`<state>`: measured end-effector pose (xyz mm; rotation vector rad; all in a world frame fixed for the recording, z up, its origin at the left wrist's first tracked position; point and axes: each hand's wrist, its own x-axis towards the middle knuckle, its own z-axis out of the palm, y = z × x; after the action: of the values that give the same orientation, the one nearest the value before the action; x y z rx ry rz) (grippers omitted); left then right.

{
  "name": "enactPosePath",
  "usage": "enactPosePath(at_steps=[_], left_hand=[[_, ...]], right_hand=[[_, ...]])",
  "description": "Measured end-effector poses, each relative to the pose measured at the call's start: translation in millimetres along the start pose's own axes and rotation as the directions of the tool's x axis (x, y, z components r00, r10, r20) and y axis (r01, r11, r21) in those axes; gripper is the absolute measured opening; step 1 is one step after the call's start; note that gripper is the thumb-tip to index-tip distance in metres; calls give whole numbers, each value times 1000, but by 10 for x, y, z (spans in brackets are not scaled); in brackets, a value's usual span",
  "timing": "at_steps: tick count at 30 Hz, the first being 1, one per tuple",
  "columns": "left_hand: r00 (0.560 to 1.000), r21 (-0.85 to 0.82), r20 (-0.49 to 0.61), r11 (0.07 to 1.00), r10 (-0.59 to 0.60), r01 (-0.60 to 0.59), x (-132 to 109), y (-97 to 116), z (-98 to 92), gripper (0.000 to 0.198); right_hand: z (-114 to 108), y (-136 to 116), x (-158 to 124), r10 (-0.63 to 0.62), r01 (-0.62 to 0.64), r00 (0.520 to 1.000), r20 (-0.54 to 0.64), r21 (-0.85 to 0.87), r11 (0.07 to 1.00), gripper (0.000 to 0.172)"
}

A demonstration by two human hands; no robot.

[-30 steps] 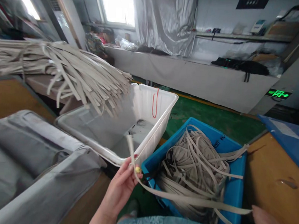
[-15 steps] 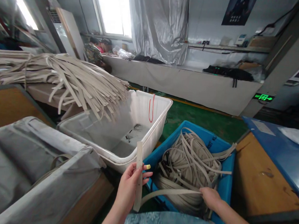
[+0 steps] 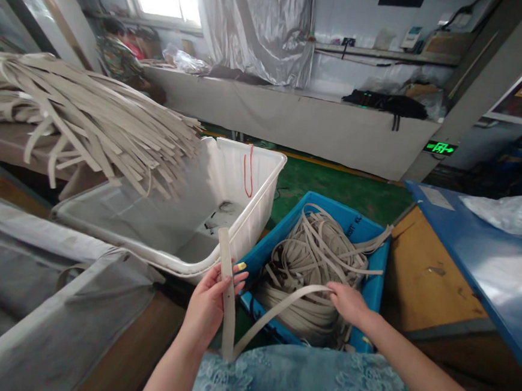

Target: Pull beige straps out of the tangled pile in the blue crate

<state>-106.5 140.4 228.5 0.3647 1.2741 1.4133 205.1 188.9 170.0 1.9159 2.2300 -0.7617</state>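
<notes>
My left hand (image 3: 215,291) pinches a beige strap (image 3: 228,316) near one end, so the end stands up above the thumb. A yellow wrap covers one fingertip of that hand. From the lower loop the strap curves up and right to my right hand (image 3: 346,303), whose fingers are closed on it. Under and behind my right hand is a blue crate (image 3: 373,298) holding a tangled heap of similar beige straps (image 3: 324,254). Left of the crate, just beyond my left hand, stands a large white plastic bin (image 3: 260,201).
A thick bundle of cut straps (image 3: 104,117) hangs over the white bin's left side. Grey cloth (image 3: 31,298) covers a box at lower left. On the right is a wooden-sided table (image 3: 440,270) with a blue top. A person (image 3: 122,58) sits by the far bench (image 3: 294,120).
The view has shifted, so the surroundings sit further left and higher. My right hand has lifted a little relative to the crate, and the strap between my hands now arches higher.
</notes>
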Motion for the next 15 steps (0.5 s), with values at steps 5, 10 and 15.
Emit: enactPosePath(at_steps=[5,10,15], left_hand=[[845,751,-40,574,533,-326,33,-237,-48,63],[955,712,227,636,192,-297,-39,-300,-131,67],[999,725,-18,689,27,-6,230,-504,-518,48]], right_hand=[[-24,-720,-330,-350,316,915,-202,-182,931,33],[215,-1023,-566,-456,448,884,-103,-98,889,31],[18,-520,-473,-221,258,960,-169,240,936,41]])
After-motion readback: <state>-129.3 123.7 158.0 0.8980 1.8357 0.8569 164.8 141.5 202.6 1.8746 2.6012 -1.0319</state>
